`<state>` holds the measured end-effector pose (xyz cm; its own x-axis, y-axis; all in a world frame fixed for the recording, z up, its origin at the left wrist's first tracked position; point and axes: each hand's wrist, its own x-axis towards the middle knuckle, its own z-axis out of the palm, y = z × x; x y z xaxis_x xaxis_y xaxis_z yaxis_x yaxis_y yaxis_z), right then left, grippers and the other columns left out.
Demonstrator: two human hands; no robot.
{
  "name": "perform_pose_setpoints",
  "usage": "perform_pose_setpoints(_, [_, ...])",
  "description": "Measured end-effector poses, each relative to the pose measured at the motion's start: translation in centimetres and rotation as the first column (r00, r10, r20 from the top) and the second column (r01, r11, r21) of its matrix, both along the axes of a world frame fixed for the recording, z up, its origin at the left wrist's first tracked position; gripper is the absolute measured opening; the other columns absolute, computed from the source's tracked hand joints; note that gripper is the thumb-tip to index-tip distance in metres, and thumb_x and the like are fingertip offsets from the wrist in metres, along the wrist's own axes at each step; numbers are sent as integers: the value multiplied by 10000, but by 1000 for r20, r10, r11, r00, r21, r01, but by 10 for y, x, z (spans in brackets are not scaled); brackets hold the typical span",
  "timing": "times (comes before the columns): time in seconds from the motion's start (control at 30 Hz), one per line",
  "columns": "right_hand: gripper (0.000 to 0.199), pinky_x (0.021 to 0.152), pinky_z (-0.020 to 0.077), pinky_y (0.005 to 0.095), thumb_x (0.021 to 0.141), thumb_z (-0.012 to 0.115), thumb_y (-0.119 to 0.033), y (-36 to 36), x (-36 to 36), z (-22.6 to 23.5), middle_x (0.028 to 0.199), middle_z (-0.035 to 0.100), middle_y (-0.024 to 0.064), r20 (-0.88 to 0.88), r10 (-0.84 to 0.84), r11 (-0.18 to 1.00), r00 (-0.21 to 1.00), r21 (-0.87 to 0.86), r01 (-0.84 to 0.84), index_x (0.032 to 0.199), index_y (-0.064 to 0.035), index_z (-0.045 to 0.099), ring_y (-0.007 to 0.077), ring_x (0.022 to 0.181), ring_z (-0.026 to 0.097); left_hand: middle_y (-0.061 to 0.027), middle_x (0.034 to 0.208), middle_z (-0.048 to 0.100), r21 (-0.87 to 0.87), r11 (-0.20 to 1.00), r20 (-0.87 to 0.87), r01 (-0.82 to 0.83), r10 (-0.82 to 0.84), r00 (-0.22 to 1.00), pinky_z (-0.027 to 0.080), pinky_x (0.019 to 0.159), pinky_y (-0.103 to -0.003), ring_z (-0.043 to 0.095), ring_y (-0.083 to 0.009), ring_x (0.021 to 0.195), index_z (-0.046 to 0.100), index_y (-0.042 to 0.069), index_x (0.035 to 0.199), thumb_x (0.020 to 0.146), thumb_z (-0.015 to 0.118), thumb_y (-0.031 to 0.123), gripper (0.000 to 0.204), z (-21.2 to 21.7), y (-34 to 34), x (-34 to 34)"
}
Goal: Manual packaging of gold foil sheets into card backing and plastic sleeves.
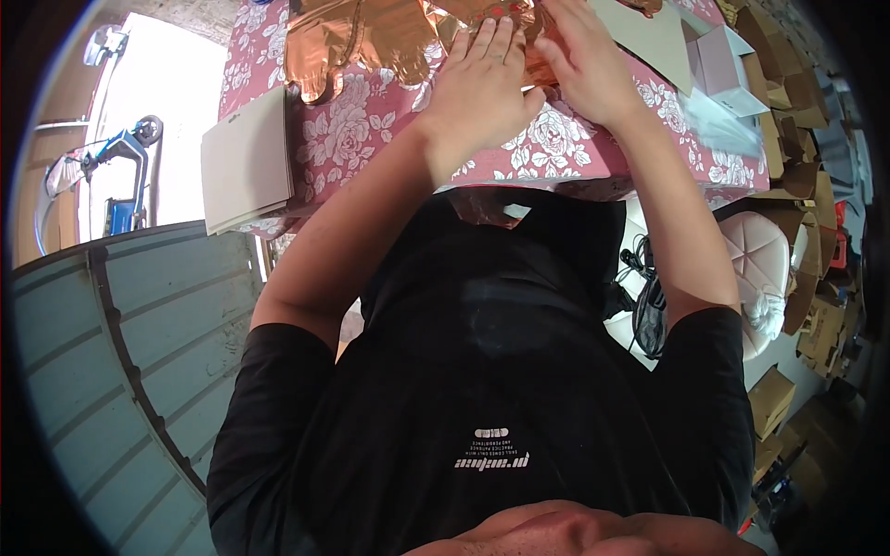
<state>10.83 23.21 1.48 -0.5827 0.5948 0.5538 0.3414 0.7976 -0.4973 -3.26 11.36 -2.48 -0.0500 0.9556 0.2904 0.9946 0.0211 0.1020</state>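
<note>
Table: covered by a pink floral cloth (362, 130).
Left side: grey-green ribbed panel (111, 334); bright daylight on pale ground (176, 83).
Right side: brown cardboard boxes (816, 315) heaped; white cushioned stool (760, 259).
Floor: pale, with black cables (646, 306).

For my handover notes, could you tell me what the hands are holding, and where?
Nothing is gripped: the left hand and right hand press flat on the near edge of a rose-gold foil balloon lying on the table.

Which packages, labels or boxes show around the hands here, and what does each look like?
Flat grey card stack: table's left edge, rectangular.
Grey card sheet: beyond the right hand, angular.
Pale open box: table's right end.
Brown cartons: piled at the right, folded.
</note>
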Motion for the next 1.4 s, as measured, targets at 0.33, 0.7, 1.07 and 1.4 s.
perform_pose_setpoints(0.33, [614, 1238, 343, 512, 1092, 596, -314, 6, 22, -21, 1621, 435, 256, 513, 89, 903, 854, 321, -287, 1568, 44, 442, 380, 1520, 392, -243, 1716, 322, 17, 1000, -49, -5, 6, 999, 139, 1334, -507, 247, -357, 1626, 351, -47, 1634, 1024, 452, 484, 815, 0, -2, -1])
perform_pose_setpoints(0.7, [658, 1303, 262, 511, 1063, 615, -341, -36, 70, -12, 1635, 430, 270, 532, 138, 962, 836, 130, -242, 1571, 40, 444, 423, 1559, 355, -207, 1710, 352, 17, 987, -96, 162, -159, 983, 179, 1327, -494, 280, -325, 1616, 414, -17, 1608, 1106, 402, 469, 698, 3, -4, -12])
perform_pose_setpoints(1.07, [549, 1214, 406, 483, 965, 770, -283, -21, 88, 21, 1512, 588, 223, 263, -52, 972, 963, 234, -12, 1418, -9, 626, 403, 1478, 485, -125, 1744, 308, -109, 919, -28, 378, -383, 923, 122, 1354, -454, 252, -277, 1627, 341, 93, 1665, 1132, 433, 341, 595, 15, -18, -37])
perform_pose_setpoints(1.4, [256, 882, 584, 457, 1012, 648, -193, 77, 102, -8, 1181, 764, 138, 493, -244, 943, 835, 321, 86, 1215, -66, 738, 385, 1019, 724, -100, 1749, 313, -80, 933, -107, 350, -358, 928, 113, 1353, -434, 224, -231, 1639, 375, 80, 1652, 1137, 359, 362, 587, 8, -18, -35])
